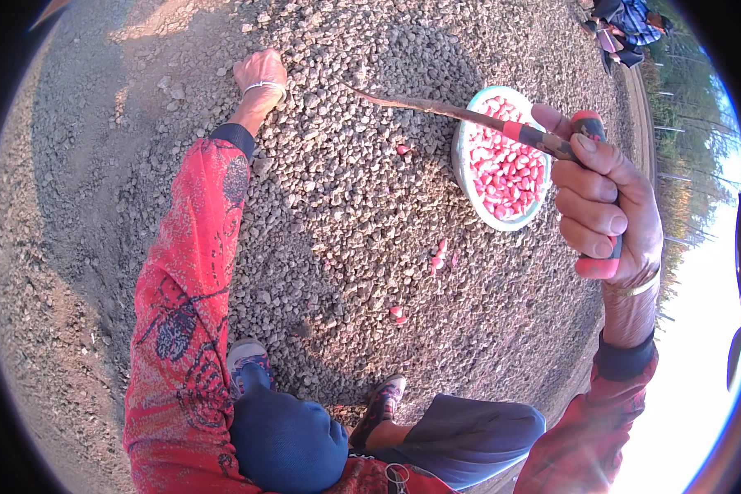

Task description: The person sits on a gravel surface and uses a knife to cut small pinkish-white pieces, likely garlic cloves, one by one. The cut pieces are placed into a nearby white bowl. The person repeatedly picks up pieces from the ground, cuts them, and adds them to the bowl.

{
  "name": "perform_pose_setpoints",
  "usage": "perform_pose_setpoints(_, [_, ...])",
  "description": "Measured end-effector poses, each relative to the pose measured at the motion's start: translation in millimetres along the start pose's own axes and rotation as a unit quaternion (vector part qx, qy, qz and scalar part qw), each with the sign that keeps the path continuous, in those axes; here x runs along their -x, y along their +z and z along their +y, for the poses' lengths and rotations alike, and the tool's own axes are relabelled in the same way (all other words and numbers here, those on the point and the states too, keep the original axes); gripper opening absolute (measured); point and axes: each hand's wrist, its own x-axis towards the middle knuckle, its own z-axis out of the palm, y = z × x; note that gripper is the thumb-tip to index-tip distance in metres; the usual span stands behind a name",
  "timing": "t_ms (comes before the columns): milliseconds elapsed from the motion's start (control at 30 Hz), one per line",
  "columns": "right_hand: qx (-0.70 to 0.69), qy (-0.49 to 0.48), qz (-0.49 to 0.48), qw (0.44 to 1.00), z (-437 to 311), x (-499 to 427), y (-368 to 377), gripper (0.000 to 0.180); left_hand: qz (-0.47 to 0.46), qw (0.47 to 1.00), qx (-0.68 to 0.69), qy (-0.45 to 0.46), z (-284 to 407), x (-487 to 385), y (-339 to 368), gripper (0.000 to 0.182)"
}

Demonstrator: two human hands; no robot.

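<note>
My right hand (605,197) is closed round the black-and-red T-shaped handle of a hand tool (432,108), whose thin, dark, tapering shaft points left over a basin. That light-rimmed basin (461,160) stands on the soil and is full of small pink-red bulbs (509,173) that look like shallots. At the upper left, my left hand (261,73) is lowered to the crumbly soil with its fingers curled; its fingertips are hidden, so I cannot tell whether it holds anything. Loose bulbs (437,258) lie on the soil below the basin, a pair (397,315) nearer my feet and a single one (402,149) left of the basin.
Cloddy soil (346,247) spreads around me, with a smoother strip (92,154) at the left. My shoes (250,364) rest on the ground at the bottom. Another person (633,28) in a blue checked top is at the upper right, near plants and thin poles.
</note>
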Motion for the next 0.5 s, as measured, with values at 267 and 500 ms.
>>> perform_pose_setpoints(267, [-0.011, -0.102, 0.092, 0.99, 74, 146, -74, 0.046, 0.105, 0.898, 0.329, 0.271, 55, 150, -32, 0.009])
perform_pose_setpoints(500, [0.032, -0.169, 0.314, 0.934, 132, 176, -113, 0.037, -0.279, 0.719, 0.278, 0.572, 123, 393, -46, 0.018])
